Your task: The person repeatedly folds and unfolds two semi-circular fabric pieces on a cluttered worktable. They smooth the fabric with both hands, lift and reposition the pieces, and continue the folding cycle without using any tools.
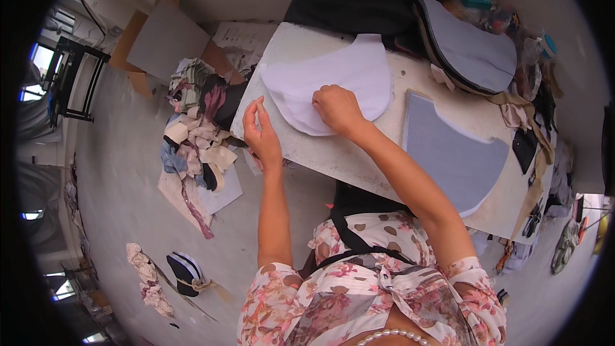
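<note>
A white curved fabric piece (pixel 333 70) lies flat at the far left part of the table, with layered edges showing along its rounded left side. My right hand (pixel 338 109) rests on its near part, fingers curled in; whatever they pinch is hidden. Beside the table's left edge my left hand (pixel 261 133) is raised with its fingers stretched and nothing in it, apart from the fabric. To the right of my right forearm lies a blue-grey curved panel (pixel 448 154) with a white layer under its edge.
The pale tabletop (pixel 307 154) slants down to the right. Black fabric (pixel 352 0) and a stack of blue-grey panels (pixel 474 38) sit at its far side. Cloth scraps (pixel 198 144) are heaped left of it, near a cardboard box (pixel 166 35). A black-and-white piece (pixel 184 274) lies on the floor.
</note>
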Demonstrator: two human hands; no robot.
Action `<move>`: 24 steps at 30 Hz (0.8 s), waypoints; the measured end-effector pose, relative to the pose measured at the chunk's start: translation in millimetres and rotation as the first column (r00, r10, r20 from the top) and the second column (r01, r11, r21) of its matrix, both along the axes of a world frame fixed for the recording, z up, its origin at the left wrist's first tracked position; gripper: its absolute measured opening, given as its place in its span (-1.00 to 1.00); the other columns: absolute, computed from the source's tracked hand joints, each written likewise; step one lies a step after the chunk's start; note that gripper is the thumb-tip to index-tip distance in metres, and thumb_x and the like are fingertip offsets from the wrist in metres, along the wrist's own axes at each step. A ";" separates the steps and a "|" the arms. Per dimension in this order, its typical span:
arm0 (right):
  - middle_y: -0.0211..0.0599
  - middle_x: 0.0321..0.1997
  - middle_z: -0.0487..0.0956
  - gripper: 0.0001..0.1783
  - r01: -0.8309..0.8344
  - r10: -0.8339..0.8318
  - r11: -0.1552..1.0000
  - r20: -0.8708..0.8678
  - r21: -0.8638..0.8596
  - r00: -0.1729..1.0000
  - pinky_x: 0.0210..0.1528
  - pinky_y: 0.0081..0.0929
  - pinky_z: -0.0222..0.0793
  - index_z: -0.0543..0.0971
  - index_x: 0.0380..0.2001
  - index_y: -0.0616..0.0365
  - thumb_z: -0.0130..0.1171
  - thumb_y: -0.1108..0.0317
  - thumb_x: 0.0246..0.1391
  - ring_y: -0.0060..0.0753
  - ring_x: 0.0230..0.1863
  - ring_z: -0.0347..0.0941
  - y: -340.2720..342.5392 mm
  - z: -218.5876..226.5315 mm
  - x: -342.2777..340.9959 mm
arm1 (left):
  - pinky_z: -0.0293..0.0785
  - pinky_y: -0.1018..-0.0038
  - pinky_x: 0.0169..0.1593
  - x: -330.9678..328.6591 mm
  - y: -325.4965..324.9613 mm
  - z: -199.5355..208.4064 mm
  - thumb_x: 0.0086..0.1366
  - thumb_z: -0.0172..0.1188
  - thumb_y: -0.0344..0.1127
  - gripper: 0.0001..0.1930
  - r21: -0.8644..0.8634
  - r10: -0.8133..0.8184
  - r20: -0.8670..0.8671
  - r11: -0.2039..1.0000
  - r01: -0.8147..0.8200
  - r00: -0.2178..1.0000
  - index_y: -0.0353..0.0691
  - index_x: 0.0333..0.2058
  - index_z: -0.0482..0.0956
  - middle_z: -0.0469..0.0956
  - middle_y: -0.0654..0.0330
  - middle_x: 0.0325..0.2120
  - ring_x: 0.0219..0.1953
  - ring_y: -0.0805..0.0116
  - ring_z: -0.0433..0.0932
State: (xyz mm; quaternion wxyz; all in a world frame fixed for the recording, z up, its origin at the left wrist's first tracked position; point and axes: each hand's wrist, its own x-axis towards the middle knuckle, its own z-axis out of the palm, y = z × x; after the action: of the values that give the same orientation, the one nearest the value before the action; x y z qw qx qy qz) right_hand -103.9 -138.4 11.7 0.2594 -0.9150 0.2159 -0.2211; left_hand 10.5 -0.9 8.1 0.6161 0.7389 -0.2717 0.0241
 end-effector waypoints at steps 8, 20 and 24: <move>-0.14 -0.44 0.59 -0.86 0.011 -0.006 0.991 -0.038 0.136 0.999 -0.28 -0.22 0.38 0.60 -0.46 0.19 0.10 0.38 -0.04 -0.07 -0.34 0.50 -8.2 10.3 -8.5 | -0.27 -0.27 0.26 10.4 -24.3 -32.6 0.26 0.06 -0.26 -0.54 0.569 -0.212 0.342 0.822 -0.022 0.916 -0.14 0.15 0.40 0.11 0.04 0.31 0.40 0.08 -0.08; -0.15 -0.47 0.60 -0.88 -0.017 0.001 0.991 0.112 0.136 0.994 -0.31 -0.20 0.40 0.62 -0.49 0.15 0.13 0.38 -0.08 -0.05 -0.38 0.52 -11.5 8.1 -17.0 | 0.38 0.34 -0.02 -17.3 -29.2 13.5 0.10 0.36 -0.18 -0.76 0.179 -0.133 0.111 0.978 0.112 0.985 -0.25 -0.46 0.61 0.62 0.09 -0.28 -0.12 0.17 0.52; -0.15 -0.47 0.59 -0.84 0.019 -0.031 0.984 0.063 0.180 0.998 -0.33 -0.30 0.39 0.62 -0.46 0.19 0.12 0.36 -0.10 -0.11 -0.40 0.50 -13.1 7.9 -17.8 | 0.40 0.45 -0.18 -7.4 -17.4 -8.5 0.11 0.36 -0.21 -0.79 0.089 -0.098 -0.246 0.988 0.123 0.964 -0.24 -0.49 0.60 0.62 0.15 -0.33 -0.24 0.26 0.55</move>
State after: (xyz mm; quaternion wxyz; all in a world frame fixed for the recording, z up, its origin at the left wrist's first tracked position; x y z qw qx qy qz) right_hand -121.7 -151.6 19.6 0.3447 -0.8774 0.2380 -0.2338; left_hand 3.0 -18.3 -0.4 0.6059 0.7509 -0.2367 -0.1142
